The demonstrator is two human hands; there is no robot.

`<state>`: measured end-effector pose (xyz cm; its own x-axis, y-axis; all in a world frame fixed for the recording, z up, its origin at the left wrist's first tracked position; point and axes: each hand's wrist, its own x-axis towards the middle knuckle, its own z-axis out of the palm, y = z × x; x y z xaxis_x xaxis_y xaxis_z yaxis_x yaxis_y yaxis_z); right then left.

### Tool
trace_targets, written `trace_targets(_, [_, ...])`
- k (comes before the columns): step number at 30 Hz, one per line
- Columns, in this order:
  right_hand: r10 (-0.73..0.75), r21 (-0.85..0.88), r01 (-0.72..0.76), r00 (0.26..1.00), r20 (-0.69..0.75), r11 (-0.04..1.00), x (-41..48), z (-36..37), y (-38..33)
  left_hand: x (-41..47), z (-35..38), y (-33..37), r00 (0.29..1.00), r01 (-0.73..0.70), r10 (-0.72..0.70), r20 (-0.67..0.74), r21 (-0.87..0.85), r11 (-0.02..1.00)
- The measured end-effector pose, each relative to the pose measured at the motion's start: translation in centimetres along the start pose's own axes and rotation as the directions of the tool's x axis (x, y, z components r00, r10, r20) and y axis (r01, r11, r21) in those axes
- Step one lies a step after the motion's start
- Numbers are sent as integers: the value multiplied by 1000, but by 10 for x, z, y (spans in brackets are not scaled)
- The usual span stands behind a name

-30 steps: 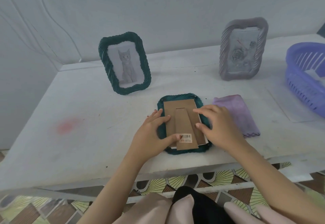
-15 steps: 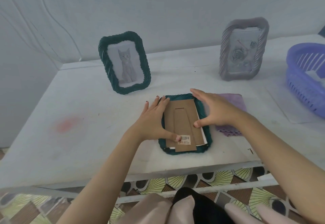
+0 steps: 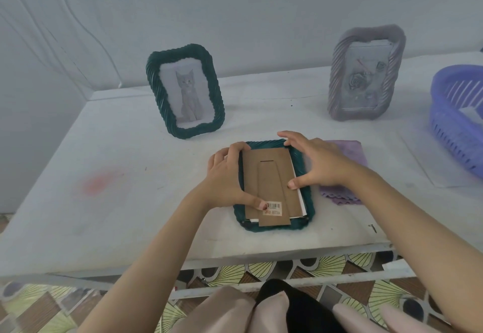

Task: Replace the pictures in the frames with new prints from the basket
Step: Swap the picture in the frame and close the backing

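On the white tabletop a green frame lies face down, the left hand holding its rim in a curled grip and the right hand spread open, touching its cardboard backing, which probably needs even, flat pressure to seat squarely.

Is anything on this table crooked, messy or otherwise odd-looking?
Yes. On the face-down green frame, the cardboard backing sits off-centre, and a white sheet edge pokes out along its right and bottom sides. There is also a faint pink smudge on the left of the table.
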<state>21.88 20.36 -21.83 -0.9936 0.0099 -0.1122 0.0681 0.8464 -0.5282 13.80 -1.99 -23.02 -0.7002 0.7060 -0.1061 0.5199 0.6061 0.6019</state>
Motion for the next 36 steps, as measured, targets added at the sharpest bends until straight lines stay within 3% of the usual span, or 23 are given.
trace_targets(9, [-28, 116, 31, 999, -28, 993, -10, 6, 1, -2, -3, 3, 1000, -17, 18, -17, 54, 998])
trace_targets(13, [70, 9, -70, 997, -32, 997, -15, 6, 1, 1, -3, 4, 997, 56, -65, 30, 227, 972])
trace_targets(17, [128, -24, -128, 992, 15, 992, -14, 4, -1, 2, -3, 3, 990, 99, -123, 75, 267, 959])
trace_targets(36, [143, 3, -144, 987, 72, 990, -12, 1, -2, 0, 1, -1, 993, 109, -113, 33, 113, 988])
